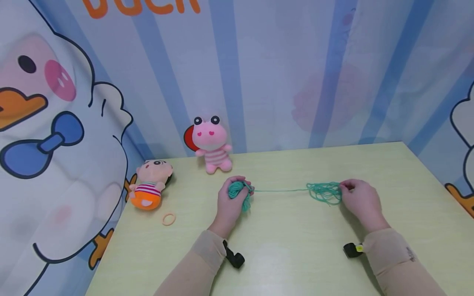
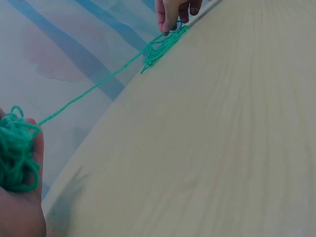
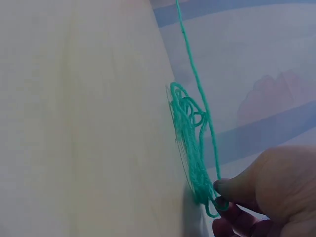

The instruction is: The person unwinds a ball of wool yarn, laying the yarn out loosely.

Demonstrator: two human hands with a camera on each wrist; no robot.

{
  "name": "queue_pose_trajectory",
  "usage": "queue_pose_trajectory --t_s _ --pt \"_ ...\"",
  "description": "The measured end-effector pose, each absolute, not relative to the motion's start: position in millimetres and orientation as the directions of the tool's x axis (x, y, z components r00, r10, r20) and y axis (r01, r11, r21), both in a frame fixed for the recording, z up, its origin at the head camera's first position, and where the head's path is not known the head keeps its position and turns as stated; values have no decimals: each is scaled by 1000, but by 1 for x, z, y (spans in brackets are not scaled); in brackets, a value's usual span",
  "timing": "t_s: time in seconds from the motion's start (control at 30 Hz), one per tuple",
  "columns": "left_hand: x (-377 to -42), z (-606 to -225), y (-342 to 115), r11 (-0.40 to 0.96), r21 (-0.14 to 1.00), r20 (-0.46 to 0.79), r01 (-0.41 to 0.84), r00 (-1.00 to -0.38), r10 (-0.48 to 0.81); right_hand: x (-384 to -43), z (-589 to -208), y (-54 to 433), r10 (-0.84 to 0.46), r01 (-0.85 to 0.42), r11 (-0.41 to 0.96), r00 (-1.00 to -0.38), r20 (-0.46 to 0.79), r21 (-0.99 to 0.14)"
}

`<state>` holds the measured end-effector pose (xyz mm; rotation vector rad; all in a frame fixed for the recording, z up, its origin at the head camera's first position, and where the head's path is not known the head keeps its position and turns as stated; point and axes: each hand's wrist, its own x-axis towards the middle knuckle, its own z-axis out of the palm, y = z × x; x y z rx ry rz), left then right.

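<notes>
So the left hand point(image 1: 228, 205) is wrapped around a thick, bundled skein of teal-green yarn point(image 1: 236, 190), fingers curled over it and part of the bundle poking out below the thumb, held over the middle of the surface point(image 1: 292, 246), which is pale, yellowish and wood-grained. From there a single thin teal-green strand point(image 1: 279, 190) runs pretty much straight across to the right, where the right hand point(image 1: 363, 201) has yarn pinched between thumb and fingertips, at the outer end of a loose tangle of teal-green loops point(image 1: 324, 193). In the right wrist view the strand passes right alongside those loops and down to the pinching fingertips; honestly can't tell if the loops rest on the surface or hang a bit over it. Both arms are in beige sleeves point(image 1: 398, 263), with a small black device at each wrist. Off to the left, near the edge, there's a soft doll in a striped top and orange bottoms point(image 1: 147, 194), and just in front of it, not touching, a thin peach-coloured ring point(image 1: 168, 225). A pink plush toy with bulging eyes and a striped belly point(image 1: 212, 150) is upright at the back, in front of a blue-striped fabric backdrop point(image 1: 274, 61) with big cartoon ducks on it
</notes>
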<state>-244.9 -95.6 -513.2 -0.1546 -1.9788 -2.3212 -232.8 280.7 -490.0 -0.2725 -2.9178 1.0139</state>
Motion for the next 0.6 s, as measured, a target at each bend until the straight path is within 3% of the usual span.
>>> queue_pose_trajectory --t_s 0.13,0.2,0.4,0.6 --pt "-245 -514 -95 -197 971 147 137 -988 36 -233 -492 278 157 133 793 -988 -12 -594" --pt "-245 -514 -95 -214 967 152 140 -987 44 -231 -491 271 150 92 799 -987 49 -594" --pt "-244 -514 -93 -244 958 166 148 -985 52 -224 -481 229 19 -171 770 -957 290 -614" --pt "-243 -514 -92 -247 958 172 148 -982 78 -222 -481 183 -190 -315 691 -947 258 -651"
